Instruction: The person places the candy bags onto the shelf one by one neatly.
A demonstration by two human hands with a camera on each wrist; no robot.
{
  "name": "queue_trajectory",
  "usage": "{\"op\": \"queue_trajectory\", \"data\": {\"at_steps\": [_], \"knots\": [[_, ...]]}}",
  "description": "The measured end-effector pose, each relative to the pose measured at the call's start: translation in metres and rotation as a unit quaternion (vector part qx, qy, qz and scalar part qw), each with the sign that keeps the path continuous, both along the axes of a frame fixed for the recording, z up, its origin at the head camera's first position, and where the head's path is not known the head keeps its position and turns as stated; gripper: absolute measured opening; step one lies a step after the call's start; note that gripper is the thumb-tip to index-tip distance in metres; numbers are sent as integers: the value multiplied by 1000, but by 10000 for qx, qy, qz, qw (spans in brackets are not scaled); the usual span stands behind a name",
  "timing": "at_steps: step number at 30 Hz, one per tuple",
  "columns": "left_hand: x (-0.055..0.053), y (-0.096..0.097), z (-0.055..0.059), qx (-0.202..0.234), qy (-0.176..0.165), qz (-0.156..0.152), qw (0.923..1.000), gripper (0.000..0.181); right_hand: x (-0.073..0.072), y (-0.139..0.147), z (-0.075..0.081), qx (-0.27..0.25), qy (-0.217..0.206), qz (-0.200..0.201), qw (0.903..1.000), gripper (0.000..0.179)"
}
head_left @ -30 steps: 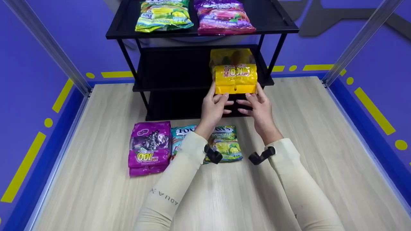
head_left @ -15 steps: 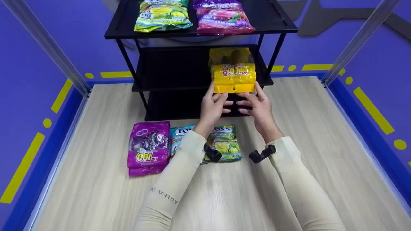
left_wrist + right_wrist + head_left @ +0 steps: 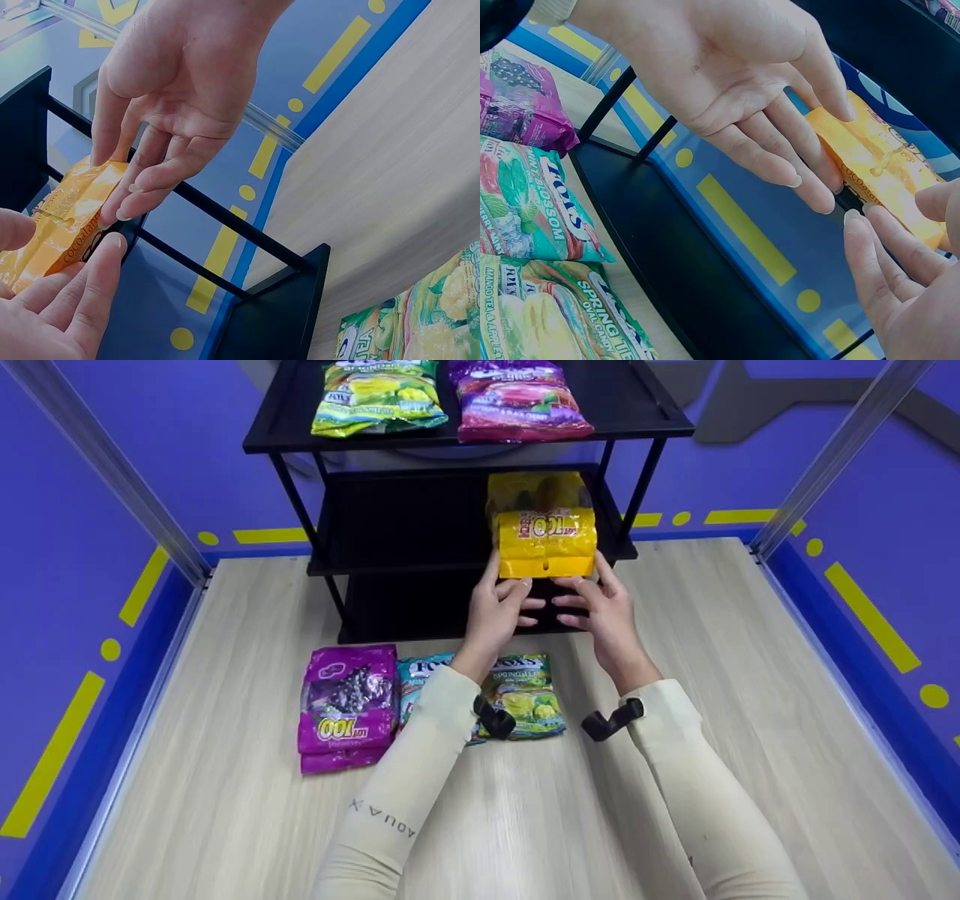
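Observation:
In the head view a yellow candy bag (image 3: 546, 536) lies on the right part of the rack's middle shelf, its lower end toward me. My left hand (image 3: 495, 604) holds its lower left corner, thumb at the near edge and index finger along the side. The right hand (image 3: 604, 611) holds the opposite corner the same way. Other fingers of both hands stretch below the bag's edge. In the left wrist view the yellow bag (image 3: 67, 225) shows between both hands; the right wrist view shows its folded orange end (image 3: 877, 165).
The black three-tier rack (image 3: 405, 566) carries a green candy bag (image 3: 380, 397) and a purple-red candy bag (image 3: 521, 401) on top. On the wooden floor lie a magenta candy bag (image 3: 349, 709), a teal mint candy bag (image 3: 420, 682) partly behind my left arm, and a green candy bag (image 3: 525, 697).
Almost nothing differs. The whole head view has shifted very slightly, while both hands stay at the yellow candy bag's lower corners.

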State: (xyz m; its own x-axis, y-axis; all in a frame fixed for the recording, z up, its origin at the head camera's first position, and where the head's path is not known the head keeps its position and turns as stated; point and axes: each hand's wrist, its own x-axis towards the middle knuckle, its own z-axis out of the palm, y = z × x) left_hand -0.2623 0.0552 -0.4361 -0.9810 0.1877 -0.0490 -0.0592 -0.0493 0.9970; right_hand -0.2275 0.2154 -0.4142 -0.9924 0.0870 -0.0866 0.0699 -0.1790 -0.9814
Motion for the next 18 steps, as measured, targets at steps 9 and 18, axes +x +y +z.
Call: {"op": "queue_trajectory", "data": {"at_steps": [9,18], "knots": [[1,-3,-1,-4,-102,-49,9999,69,4,-2,-2,55,128,-98,9999,59],[4,-11,-5,147,-69,-172,9997,66,6,0,-9,-188,216,-300,9991,58]]}}
